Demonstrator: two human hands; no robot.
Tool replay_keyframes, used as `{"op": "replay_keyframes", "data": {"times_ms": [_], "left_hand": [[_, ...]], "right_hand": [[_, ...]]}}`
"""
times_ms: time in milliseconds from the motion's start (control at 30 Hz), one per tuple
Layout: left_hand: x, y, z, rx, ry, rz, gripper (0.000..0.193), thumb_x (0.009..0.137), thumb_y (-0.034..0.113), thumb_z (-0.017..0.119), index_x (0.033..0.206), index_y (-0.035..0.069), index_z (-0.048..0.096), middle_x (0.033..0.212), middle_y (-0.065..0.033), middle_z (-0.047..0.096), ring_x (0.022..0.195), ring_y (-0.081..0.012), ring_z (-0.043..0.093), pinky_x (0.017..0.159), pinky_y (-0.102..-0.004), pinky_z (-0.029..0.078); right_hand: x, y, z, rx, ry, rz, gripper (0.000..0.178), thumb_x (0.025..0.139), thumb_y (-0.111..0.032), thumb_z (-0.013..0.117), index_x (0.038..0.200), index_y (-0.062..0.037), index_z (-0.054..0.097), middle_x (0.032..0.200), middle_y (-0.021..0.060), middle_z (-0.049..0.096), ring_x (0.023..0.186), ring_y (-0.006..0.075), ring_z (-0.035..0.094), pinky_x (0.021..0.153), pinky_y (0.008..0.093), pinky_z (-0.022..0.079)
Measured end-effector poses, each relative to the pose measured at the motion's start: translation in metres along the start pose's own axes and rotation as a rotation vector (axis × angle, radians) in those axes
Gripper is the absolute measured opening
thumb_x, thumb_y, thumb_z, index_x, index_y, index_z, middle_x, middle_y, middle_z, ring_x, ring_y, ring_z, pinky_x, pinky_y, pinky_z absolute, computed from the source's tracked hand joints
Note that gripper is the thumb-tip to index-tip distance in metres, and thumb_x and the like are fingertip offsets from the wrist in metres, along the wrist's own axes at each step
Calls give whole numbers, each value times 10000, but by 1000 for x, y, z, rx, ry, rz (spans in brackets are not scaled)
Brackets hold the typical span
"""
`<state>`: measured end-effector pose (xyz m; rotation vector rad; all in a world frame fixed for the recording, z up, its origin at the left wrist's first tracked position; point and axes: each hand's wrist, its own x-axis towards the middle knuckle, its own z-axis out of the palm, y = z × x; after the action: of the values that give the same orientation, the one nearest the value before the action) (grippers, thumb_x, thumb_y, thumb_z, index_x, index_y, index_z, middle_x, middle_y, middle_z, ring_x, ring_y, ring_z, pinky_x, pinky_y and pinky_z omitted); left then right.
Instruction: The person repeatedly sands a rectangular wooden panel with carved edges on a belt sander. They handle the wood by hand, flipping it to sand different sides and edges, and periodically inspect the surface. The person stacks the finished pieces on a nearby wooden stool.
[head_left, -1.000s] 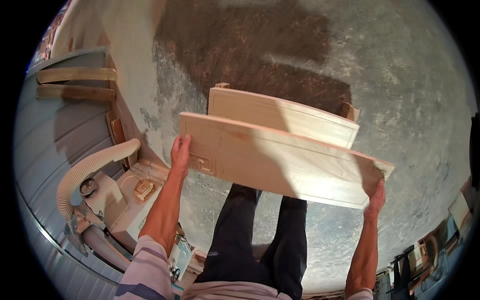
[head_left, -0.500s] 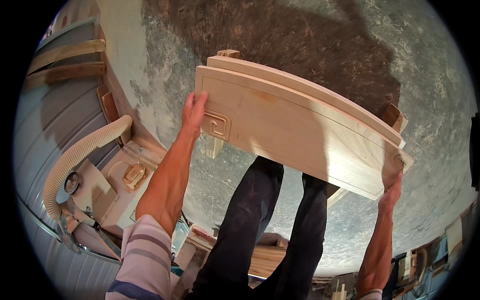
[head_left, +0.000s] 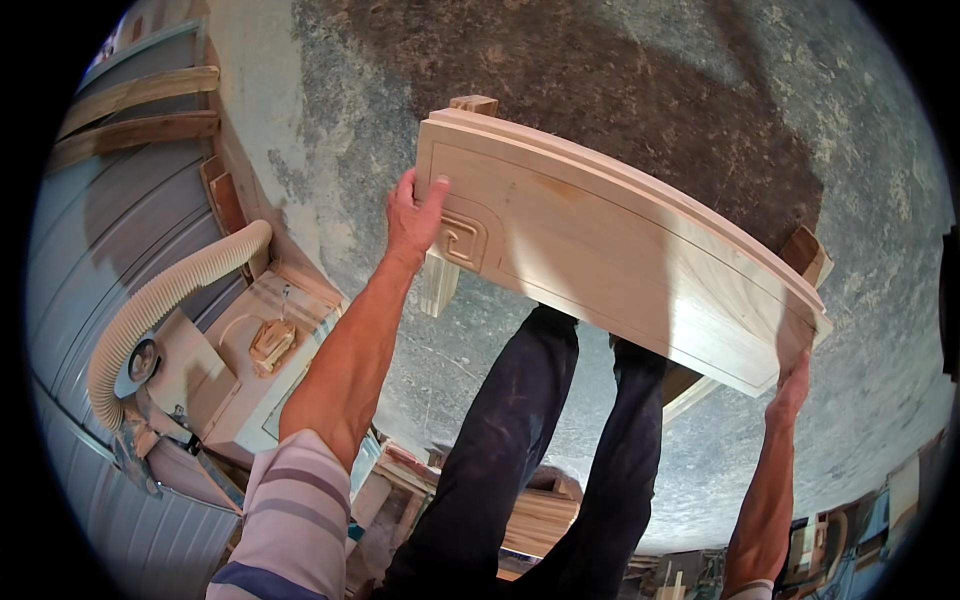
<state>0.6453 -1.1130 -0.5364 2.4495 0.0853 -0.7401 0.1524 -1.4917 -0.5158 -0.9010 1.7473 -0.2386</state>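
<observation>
Two hands hold one long wooden panel (head_left: 610,250) out in front of the person, above the floor (head_left: 830,150). The left hand (head_left: 412,218) grips the panel's left end, thumb laid on the face and fingers wrapped round the edge, just beside a carved square spiral (head_left: 462,240) in the lower left corner. The right hand (head_left: 792,385) is curled under the lower right corner, fingers closed on the edge; most of that hand is hidden behind the wood. The panel is pale, with a routed border line running along its face, and it slopes down from left to right in the view. A second board lies flush behind it, its top edge showing just above. Short wooden blocks (head_left: 474,104) stick out from behind at the top left and at the right end.

Below the panel stand the person's legs in dark trousers (head_left: 520,450). To the left sits a machine (head_left: 230,370) with a ribbed hose (head_left: 165,300) curving up from it. Two planks (head_left: 135,110) lie on a grey metal surface at the upper left. Wood offcuts (head_left: 530,515) lie piled near the feet.
</observation>
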Motion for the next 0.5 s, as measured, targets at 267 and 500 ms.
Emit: {"op": "replay_keyframes", "data": {"times_ms": [267,500], "left_hand": [[4,17,-5,-42,-79,-89,620,783,393,667,1211,-19,490,1133,-144,553,1002,-209,537,866,-326,432],[4,33,1,-106,-88,-116,619,770,389,681,1219,5,497,1117,-131,577,1021,-205,539,883,-322,424]], "right_hand": [[10,7,-8,-255,-23,56,489,937,-403,461,1222,-5,487,1217,64,499,1092,142,464,908,256,349],[18,-2,6,-93,-122,35,521,903,-478,499,1206,-58,445,1115,26,459,1008,129,428,841,274,344]]}}
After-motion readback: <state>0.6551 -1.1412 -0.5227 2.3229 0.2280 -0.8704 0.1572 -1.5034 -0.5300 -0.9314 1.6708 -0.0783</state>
